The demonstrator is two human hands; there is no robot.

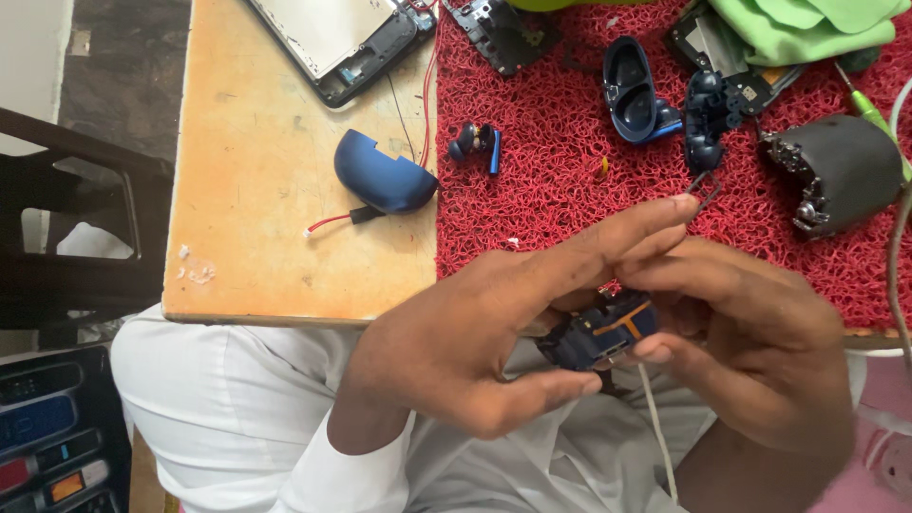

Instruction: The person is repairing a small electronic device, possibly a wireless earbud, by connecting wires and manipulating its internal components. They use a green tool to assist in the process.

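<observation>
On the wooden bench [256, 190] lies a rounded dark-blue plastic shell [382, 178]. The left hand [475, 332] and the right hand [750, 342] hold a small dark-blue plastic module with an orange stripe [600, 334] above the lap, with the fingers [608, 242] clamped on it. Behind the hands lies the red looped mat [570, 180].

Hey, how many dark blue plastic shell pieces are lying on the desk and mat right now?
2. One rounded blue shell lies on the wooden desk by the mat's edge; one open blue shell lies on the red mat. Others may be hidden behind the hands.
</observation>
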